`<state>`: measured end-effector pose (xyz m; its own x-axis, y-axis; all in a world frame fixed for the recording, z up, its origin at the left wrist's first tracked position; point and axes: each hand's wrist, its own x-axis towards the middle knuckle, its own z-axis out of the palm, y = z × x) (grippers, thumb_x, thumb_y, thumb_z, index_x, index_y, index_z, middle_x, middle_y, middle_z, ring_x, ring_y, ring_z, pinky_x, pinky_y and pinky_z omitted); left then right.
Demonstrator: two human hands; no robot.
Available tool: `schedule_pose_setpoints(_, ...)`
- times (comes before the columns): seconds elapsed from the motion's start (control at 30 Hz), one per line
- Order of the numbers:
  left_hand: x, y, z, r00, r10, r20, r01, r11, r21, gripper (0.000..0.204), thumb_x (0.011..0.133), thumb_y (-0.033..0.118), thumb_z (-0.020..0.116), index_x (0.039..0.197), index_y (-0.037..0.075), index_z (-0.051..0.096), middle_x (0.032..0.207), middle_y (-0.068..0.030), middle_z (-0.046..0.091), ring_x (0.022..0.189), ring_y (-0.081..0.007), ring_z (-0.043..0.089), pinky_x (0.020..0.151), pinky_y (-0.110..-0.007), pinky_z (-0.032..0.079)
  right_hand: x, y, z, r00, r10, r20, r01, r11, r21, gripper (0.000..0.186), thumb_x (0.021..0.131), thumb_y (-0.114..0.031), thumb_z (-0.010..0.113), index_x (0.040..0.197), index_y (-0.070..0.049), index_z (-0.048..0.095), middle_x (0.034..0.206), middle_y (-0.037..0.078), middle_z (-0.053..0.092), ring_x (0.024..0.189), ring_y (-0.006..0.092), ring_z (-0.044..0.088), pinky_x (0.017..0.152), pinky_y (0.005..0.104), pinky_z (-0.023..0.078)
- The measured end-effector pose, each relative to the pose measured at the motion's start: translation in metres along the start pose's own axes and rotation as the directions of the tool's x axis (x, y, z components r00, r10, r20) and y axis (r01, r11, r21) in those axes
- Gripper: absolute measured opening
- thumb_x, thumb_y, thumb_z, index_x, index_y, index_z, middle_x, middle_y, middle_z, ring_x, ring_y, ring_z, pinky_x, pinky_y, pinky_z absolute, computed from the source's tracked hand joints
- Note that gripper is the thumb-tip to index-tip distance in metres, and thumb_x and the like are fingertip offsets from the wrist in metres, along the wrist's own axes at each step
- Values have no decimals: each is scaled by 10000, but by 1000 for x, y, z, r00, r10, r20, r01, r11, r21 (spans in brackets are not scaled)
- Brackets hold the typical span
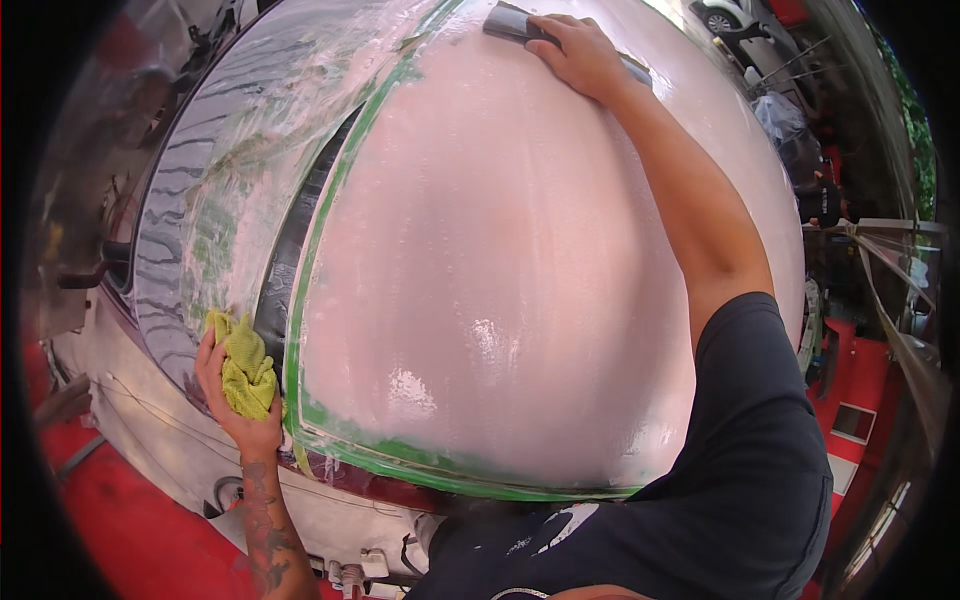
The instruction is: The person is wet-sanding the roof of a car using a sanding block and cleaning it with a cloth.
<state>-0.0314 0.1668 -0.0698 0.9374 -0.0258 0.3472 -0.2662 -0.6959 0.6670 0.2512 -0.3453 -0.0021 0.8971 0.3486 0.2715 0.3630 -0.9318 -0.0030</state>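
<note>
A large curved car body panel [480,230] in pale pink primer fills the middle, its surface wet and glossy. At its far part, my right hand [580,58] lies over a long dark grey sanding block [510,24], fingers wrapped across it. The block rests on the panel, and its middle is hidden under my hand. My left hand [213,372] is closed round a crumpled yellow-green cloth [247,370], by the panel's near left corner. Green masking tape [318,232] runs along the panel's left and near edges.
Left of the tape lie a black strip [287,270] and car glass under wrinkled, smeared clear plastic film [235,190]. A side mirror [115,268] juts out at far left. Red flooring [140,520] shows on both sides. Clutter and a clear plastic bag [780,118] stand at right.
</note>
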Motion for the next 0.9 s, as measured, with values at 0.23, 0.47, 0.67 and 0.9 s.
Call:
schedule_pose_setpoints(0.23, -4, -4, -6, 1000, -19, -19, 19, 999, 30, 654, 735, 55, 717, 1357, 18, 520, 1480, -227, 466, 1353, -399, 461, 1148, -487, 339, -186, -122, -84, 984, -178, 12, 170, 957, 233, 511, 841, -294, 761, 1290, -72, 665, 1273, 108, 645, 1067, 350, 579, 942, 437, 512)
schedule_pose_setpoints(0.47, 1, 4, -6, 1000, -10, -14, 11, 999, 41, 638, 779, 145, 735, 1366, 16, 518, 1479, -224, 466, 1356, -395, 459, 1142, -491, 343, -85, -60, -51, 975, -221, -4, 219, 964, 152, 440, 897, -284, 717, 1298, -114, 655, 1293, 83, 645, 1112, 324, 598, 975, 408, 507)
schedule_pose_setpoints(0.67, 5, 2, 4, 1000, -14, -14, 15, 999, 53, 641, 752, 171, 740, 1345, 25, 545, 1453, -223, 485, 1334, -393, 480, 1138, -486, 348, 19, -14, 2, 1000, 0, -19, -1, 996, -86, 444, 984, -368, 609, 1344, -111, 645, 1308, 149, 643, 1183, 367, 576, 1015, 442, 467)
schedule_pose_setpoints(0.9, -1, 0, -4, 998, -53, -12, 54, 998, 15, 676, 693, 53, 729, 1344, 24, 551, 1453, -223, 486, 1337, -396, 480, 1142, -481, 349, -131, -137, -59, 977, -214, 19, 211, 972, 105, 445, 907, -297, 694, 1344, -218, 666, 1238, 93, 623, 1038, 331, 569, 933, 430, 514)
